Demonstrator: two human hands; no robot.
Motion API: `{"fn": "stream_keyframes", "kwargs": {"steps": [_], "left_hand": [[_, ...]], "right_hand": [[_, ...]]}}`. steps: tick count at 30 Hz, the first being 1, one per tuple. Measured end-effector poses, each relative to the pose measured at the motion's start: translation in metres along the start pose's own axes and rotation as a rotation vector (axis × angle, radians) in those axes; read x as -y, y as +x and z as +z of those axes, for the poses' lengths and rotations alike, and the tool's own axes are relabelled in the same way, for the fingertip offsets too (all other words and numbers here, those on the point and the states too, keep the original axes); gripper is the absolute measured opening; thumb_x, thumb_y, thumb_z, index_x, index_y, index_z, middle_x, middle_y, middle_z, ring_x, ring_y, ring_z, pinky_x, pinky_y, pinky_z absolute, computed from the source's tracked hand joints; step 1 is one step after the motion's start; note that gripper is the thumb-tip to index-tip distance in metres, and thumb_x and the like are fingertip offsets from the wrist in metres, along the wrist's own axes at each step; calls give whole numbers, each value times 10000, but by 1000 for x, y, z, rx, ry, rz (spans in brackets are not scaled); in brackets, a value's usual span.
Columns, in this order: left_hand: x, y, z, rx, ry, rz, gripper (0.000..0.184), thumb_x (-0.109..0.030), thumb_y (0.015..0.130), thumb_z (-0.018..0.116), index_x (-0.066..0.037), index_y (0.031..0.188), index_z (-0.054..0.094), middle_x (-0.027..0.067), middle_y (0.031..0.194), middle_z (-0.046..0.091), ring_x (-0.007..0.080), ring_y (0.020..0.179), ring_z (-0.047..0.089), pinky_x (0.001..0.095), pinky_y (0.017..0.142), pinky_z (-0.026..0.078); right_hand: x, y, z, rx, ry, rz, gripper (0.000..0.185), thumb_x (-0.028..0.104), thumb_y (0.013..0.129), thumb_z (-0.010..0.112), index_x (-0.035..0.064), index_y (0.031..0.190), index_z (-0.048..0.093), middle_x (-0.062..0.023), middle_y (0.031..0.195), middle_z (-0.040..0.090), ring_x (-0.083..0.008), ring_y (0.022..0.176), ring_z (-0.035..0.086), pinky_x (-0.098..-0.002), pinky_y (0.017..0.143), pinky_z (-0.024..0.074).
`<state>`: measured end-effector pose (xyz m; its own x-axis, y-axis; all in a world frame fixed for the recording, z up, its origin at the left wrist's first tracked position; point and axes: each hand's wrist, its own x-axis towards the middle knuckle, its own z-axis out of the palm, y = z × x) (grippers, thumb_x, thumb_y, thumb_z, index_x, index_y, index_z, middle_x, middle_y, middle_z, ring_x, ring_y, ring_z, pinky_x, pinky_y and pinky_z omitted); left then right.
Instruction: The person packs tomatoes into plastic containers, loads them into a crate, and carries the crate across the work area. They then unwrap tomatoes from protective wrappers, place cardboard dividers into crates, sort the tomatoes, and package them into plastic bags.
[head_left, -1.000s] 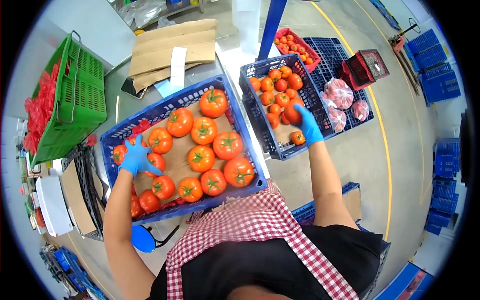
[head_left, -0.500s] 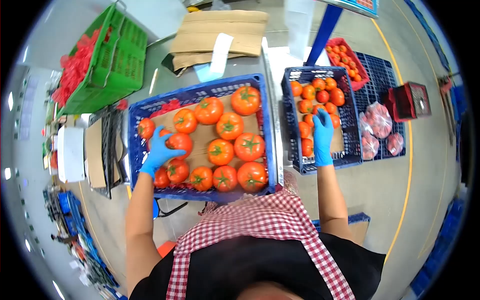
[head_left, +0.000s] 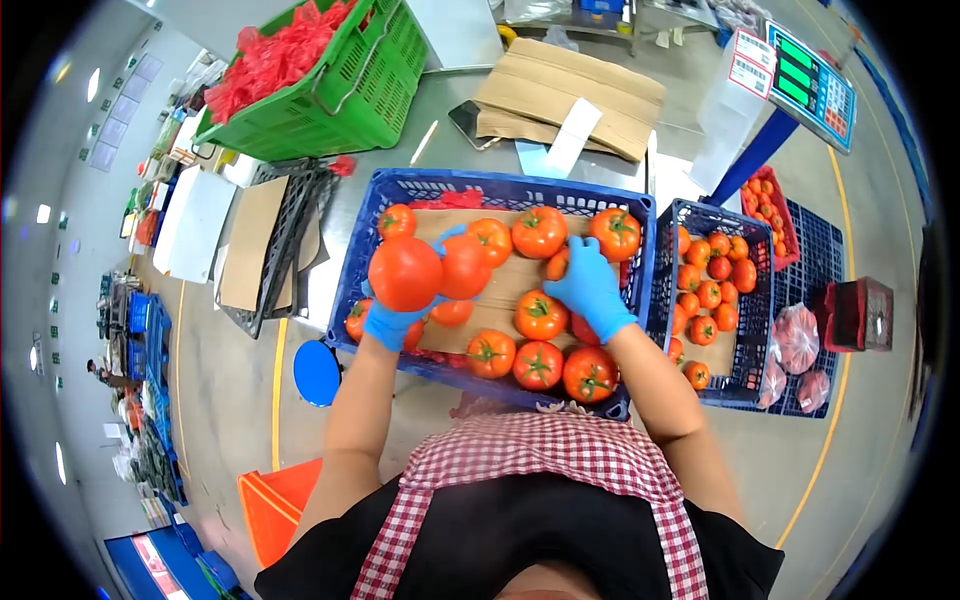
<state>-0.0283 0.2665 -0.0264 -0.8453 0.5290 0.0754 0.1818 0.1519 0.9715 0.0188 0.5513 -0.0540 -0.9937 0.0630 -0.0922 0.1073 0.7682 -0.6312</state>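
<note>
1. The shiny metal table [head_left: 390, 160] runs across the upper centre of the frame.
2. In the middle I see the large blue slatted plastic crate [head_left: 505, 185], lined with brown cardboard and holding big red tomatoes [head_left: 540, 232] with green stems; some are partly hidden by my hands.
3. At the upper left stands the tall green plastic basket [head_left: 370, 90], heaped with crumpled red plastic bags [head_left: 285, 60].
4. Just right of the large crate is the smaller, darker blue crate [head_left: 754, 325], with smaller tomatoes [head_left: 709, 294] inside.
5. Flat brown cardboard sheets [head_left: 570, 85] lie beyond the large crate; the blue-framed scale display [head_left: 812, 88], lit green, is at the upper right.
6. My left hand [head_left: 393, 325], in a blue glove, curls around a big smooth tomato [head_left: 405, 273] and seems to grip a second red tomato [head_left: 466, 268] beside it, both over the crate's left side.
7. My right hand [head_left: 597, 292], gloved alike, has left the smaller crate and reaches into the large one, fingers bent against a small orange-red tomato [head_left: 557, 263]; I cannot tell whether it is gripped. That change puts both my hands at the large crate, where one can sort while the other carries.
</note>
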Motion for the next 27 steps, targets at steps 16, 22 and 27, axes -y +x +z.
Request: {"fn": "stream_keyframes", "kwargs": {"steps": [16, 22, 27], "left_hand": [[-131, 115, 263, 546, 639, 510, 799, -391, 471, 828, -130, 1174, 551, 213, 1456, 109, 511, 1304, 48, 572, 1040, 179], [-98, 103, 354, 749, 597, 515, 755, -361, 652, 748, -124, 1293, 428, 243, 1428, 139, 476, 1307, 119, 521, 1039, 238], [-103, 96, 309, 612, 553, 468, 633, -233, 676, 737, -112, 1245, 488, 213, 1400, 259, 381, 1290, 270, 438, 1042, 270]], "right_hand": [[-96, -99, -90, -524, 2266, 13, 793, 707, 803, 318, 86, 1293, 383, -149, 1306, 415, -302, 1179, 441, -444, 1006, 354], [-185, -157, -77, -907, 2160, 16, 782, 684, 839, 242, 63, 1295, 374, -138, 1297, 431, -298, 1176, 447, -425, 995, 374], [-253, -178, -43, -1218, 2106, 169, 749, 694, 813, 298, 121, 1292, 356, -142, 1281, 428, -339, 1158, 443, -522, 947, 387]]}}
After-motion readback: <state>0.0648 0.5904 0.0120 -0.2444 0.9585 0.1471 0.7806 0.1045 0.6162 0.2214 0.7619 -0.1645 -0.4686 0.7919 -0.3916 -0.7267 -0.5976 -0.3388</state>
